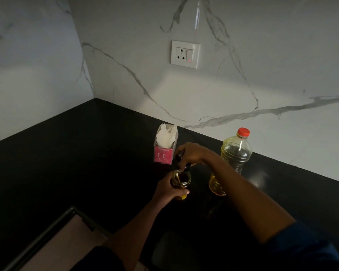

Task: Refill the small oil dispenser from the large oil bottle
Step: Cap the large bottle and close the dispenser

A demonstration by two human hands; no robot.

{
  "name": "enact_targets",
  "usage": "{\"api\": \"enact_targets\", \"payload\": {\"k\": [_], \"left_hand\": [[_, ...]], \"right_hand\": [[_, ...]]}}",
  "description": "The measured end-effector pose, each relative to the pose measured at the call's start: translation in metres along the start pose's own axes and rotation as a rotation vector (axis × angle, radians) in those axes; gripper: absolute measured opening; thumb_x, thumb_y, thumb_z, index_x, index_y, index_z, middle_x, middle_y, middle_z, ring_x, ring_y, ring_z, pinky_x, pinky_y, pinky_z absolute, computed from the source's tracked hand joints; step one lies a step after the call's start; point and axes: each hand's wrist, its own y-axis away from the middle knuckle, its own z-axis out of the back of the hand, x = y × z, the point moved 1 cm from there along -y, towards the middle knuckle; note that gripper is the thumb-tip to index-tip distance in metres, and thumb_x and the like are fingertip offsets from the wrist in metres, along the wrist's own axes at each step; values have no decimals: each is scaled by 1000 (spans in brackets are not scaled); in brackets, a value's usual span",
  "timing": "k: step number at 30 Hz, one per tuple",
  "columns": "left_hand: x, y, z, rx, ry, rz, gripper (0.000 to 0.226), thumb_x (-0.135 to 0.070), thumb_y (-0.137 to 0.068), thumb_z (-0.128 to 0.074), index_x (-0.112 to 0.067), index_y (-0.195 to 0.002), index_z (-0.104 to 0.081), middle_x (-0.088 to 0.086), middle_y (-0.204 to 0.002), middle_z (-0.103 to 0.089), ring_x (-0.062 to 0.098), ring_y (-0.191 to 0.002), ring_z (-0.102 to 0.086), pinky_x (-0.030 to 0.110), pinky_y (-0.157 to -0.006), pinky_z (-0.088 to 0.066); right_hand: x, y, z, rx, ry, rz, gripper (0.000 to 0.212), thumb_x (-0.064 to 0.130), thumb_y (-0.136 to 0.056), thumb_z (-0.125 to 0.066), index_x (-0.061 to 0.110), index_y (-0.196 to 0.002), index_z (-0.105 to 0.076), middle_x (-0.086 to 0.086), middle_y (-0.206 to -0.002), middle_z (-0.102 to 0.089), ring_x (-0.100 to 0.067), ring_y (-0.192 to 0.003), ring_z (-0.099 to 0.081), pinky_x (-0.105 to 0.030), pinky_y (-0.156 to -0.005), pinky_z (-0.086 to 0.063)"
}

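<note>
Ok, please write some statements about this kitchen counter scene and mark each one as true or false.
1. The large oil bottle has its orange-red cap on. True.
2. The left hand grips the large oil bottle. False: it grips the small oil dispenser.
3. The right hand holds a dark top just above the small oil dispenser. True.
4. The pink tissue box stands to the right of the large oil bottle. False: it stands to its left.
</note>
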Motion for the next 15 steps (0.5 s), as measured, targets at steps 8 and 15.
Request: {"api": "enact_targets", "payload": {"k": [8, 15], "left_hand": [[-3, 7, 0, 33, -5, -26, 71, -21, -65, -80, -23, -128, -48, -6, -121, -58, 11, -113, -52, 30, -100, -40], [-3, 7, 2, 54, -21, -27, 70, -18, -67, -80, -22, -128, -47, -3, -122, -57, 12, -114, -52, 28, -98, -40]], "right_hand": [[1, 9, -25, 35, 374, 103, 59, 2, -72, -70, 16, -127, -54, -8, -123, -54, -23, -114, -52, -19, -74, -43], [-2, 8, -23, 97, 416, 138, 62, 4, -71, -72, 21, -127, -53, -6, -129, -53, -24, -120, -50, -29, -90, -46]]}}
